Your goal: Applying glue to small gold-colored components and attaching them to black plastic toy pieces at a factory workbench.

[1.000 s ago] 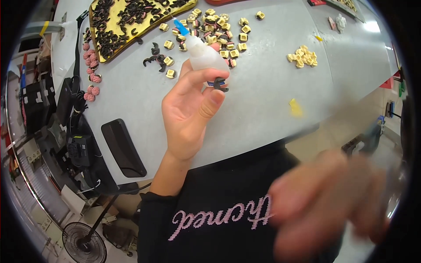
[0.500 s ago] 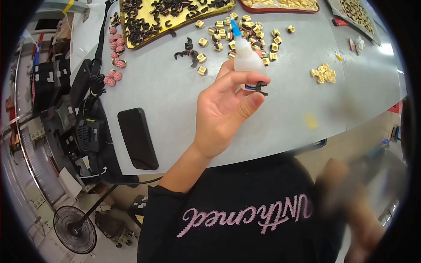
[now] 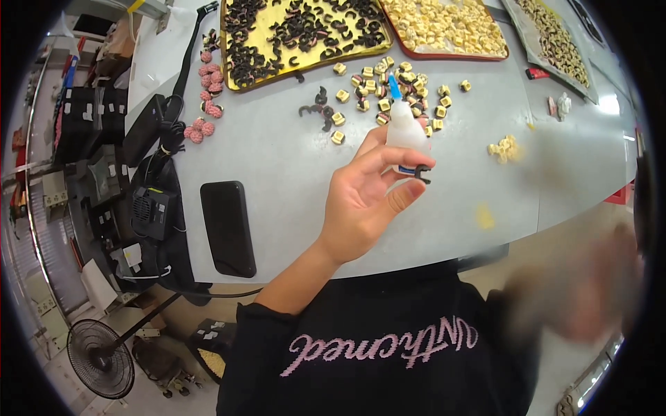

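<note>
My left hand [image 3: 371, 201] is closed above the table. Its thumb and index finger pinch a small black C-shaped piece [image 3: 422, 175]. The other fingers of the same hand wrap round a translucent squeeze bottle [image 3: 408, 128] with a blue tip [image 3: 395, 87], held upright. Behind the bottle lies a scattered heap of small cream-and-dark square pieces [image 3: 380, 90]. Several loose black curved pieces [image 3: 320, 107] rest left of that heap. My right hand [image 3: 593, 291] is off the table's edge at the right, smeared by motion; its fingers cannot be made out.
Along the back stand a yellow tray [image 3: 316, 66] of black curved pieces, a red-rimmed tray [image 3: 444, 57] of cream pieces and another tray [image 3: 590, 93]. A black phone [image 3: 227, 229], pink bumpy pieces [image 3: 199, 130], a small cream pile [image 3: 504, 148] and cables [image 3: 173, 132] are about.
The view has shifted, so the table's things appear farther right or lower, with more of the trays showing. My left hand keeps its hold; the blurred right hand has moved.
</note>
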`<state>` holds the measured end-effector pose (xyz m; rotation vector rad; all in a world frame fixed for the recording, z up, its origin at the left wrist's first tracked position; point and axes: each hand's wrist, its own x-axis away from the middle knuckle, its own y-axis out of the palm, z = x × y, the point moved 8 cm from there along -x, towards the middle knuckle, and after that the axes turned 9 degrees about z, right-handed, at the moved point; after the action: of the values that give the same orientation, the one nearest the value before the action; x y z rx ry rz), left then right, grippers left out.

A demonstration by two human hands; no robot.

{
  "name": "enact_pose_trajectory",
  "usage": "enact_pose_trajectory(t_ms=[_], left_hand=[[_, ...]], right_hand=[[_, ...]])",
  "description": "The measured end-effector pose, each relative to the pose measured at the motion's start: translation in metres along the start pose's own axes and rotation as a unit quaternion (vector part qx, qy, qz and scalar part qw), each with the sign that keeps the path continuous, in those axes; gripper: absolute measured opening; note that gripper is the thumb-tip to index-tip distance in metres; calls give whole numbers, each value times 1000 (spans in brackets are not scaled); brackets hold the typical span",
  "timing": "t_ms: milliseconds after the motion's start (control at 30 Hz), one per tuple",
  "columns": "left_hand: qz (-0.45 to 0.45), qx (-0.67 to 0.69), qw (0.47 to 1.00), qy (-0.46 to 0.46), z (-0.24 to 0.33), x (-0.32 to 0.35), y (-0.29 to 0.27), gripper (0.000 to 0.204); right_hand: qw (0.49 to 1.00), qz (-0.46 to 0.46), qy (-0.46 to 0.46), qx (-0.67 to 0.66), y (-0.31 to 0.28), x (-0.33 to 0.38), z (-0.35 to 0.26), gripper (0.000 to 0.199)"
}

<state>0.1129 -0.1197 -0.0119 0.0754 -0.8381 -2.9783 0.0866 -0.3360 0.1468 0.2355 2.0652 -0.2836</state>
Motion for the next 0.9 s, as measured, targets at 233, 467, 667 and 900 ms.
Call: enact_pose_trajectory(t_ms=[233, 467, 667, 900], left_hand=[[-32, 1, 999, -26, 4, 5, 0, 21], [-54, -31, 998, -29, -1, 1, -1, 20], [-23, -42, 998, 32, 2, -4, -7, 22], [70, 32, 997, -12, -2, -2, -31, 25]], right_hand=[[870, -363, 299, -150, 142, 62, 86, 37], [765, -390, 446, -251, 164, 92, 109, 34], [801, -251, 423, -342, 160, 80, 121, 37], [737, -184, 528, -381, 139, 73, 145, 47]])
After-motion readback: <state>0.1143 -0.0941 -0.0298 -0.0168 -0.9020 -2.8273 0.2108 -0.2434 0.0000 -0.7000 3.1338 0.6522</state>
